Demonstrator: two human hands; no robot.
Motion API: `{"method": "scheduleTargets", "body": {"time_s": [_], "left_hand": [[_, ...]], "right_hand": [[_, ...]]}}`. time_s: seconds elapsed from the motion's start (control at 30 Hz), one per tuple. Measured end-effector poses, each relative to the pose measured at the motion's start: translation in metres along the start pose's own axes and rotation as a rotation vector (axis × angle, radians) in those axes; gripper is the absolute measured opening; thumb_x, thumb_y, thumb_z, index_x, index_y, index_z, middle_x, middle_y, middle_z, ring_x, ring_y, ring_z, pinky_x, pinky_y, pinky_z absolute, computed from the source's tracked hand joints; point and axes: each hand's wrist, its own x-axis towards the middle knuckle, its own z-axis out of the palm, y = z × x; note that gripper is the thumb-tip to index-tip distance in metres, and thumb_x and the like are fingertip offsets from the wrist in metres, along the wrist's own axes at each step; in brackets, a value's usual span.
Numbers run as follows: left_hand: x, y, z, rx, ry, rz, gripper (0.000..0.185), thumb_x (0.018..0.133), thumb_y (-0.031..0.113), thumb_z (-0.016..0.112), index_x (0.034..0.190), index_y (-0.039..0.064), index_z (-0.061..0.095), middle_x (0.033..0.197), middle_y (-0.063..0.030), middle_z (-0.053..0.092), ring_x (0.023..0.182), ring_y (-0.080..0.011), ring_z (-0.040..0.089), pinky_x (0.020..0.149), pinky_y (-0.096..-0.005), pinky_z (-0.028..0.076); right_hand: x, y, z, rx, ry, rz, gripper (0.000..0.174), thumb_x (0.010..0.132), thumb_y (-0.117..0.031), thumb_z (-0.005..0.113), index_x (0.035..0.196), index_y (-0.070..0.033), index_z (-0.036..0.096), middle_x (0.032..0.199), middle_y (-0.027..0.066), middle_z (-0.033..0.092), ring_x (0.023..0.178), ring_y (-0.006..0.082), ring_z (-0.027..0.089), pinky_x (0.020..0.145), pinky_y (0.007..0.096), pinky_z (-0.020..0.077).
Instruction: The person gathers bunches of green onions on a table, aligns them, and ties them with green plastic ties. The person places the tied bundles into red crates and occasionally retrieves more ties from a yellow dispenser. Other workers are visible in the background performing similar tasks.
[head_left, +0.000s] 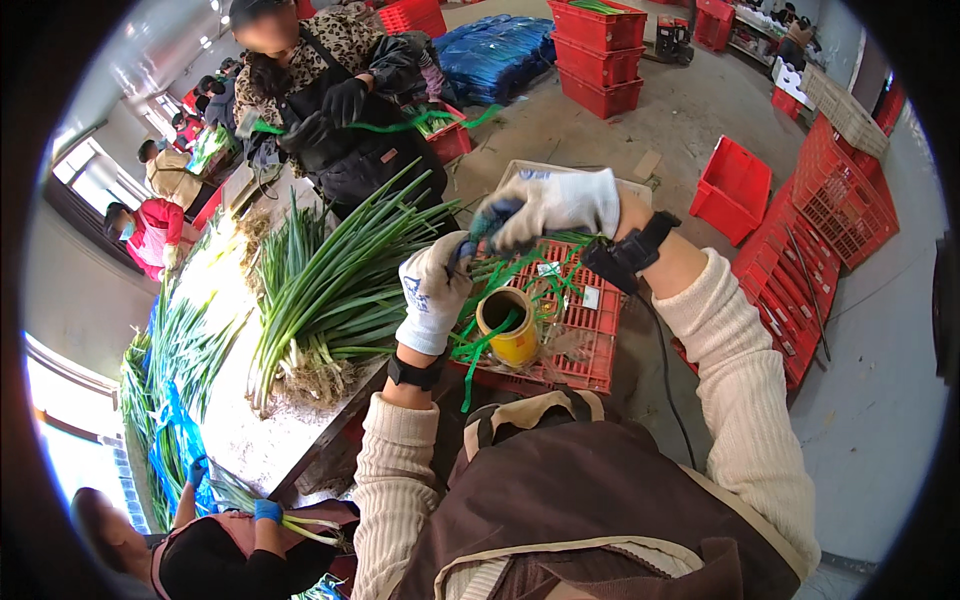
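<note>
My left hand (439, 289), in a white and blue work glove, is raised beside the green onion leaves with its fingers bent. My right hand (536, 210), gloved alike, meets it from the right, fingers curled; whether either holds anything cannot be told. Below them a yellow tube-shaped container (516, 330) stands on an upturned red plastic crate (592, 330), with green plastic tape (476, 349) strewn around and inside it. A large bunch of green onions (337, 277) lies on the table to the left, its roots towards me.
The table (240, 442) bears more green onions (199, 337). Across from me stands a co-worker in black gloves (345, 101) with green tape; another with blue gloves (268, 511) holds onions at lower left. Red crates (731, 187) stand right, stacked crates (600, 67) behind, a black cable (667, 367) near my right arm.
</note>
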Motion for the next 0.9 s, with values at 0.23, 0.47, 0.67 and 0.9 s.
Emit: {"method": "scheduleTargets", "body": {"time_s": [0.23,0.47,0.67,0.9], "left_hand": [[0.020,0.000,0.010,-0.063,0.247,-0.114,0.014,0.087,0.003,0.064,0.101,0.002,0.062,0.082,-0.0124,0.067,0.070,-0.0244,0.065,0.062,-0.0339,0.051],[0.044,0.049,-0.064,-0.632,0.184,-0.956,0.028,0.098,0.028,0.053,0.085,0.003,0.058,0.067,-0.0001,0.055,0.053,-0.0065,0.047,0.046,-0.0208,0.037],[0.053,0.047,-0.062,-0.470,-0.162,-0.755,0.029,0.094,0.029,0.059,0.086,0.002,0.063,0.066,0.0009,0.056,0.053,-0.0046,0.044,0.047,-0.0216,0.036],[0.019,0.015,-0.061,-0.772,-0.051,-0.958,0.025,0.090,0.023,0.067,0.088,-0.001,0.065,0.070,-0.0007,0.059,0.050,-0.0105,0.055,0.048,-0.0246,0.046]], "right_hand": [[-0.003,0.038,0.008,0.114,0.135,-0.236,0.036,0.086,-0.003,0.062,0.118,0.007,0.052,0.103,0.0138,0.065,0.094,0.0187,0.063,0.084,0.0272,0.0510],[0.032,0.019,0.015,0.465,0.420,-0.120,0.039,0.092,-0.012,0.042,0.116,0.018,0.043,0.106,0.0313,0.058,0.082,0.0210,0.060,0.071,0.0245,0.0506],[0.050,-0.027,0.056,0.001,0.355,-0.021,0.027,0.091,-0.012,0.052,0.103,0.012,0.056,0.097,0.0194,0.063,0.073,0.0152,0.059,0.063,0.0247,0.0478],[0.057,0.002,0.061,0.441,0.314,-0.038,0.021,0.093,-0.005,0.056,0.112,0.004,0.058,0.095,0.0009,0.064,0.082,0.0037,0.058,0.066,0.0189,0.0484]]}}
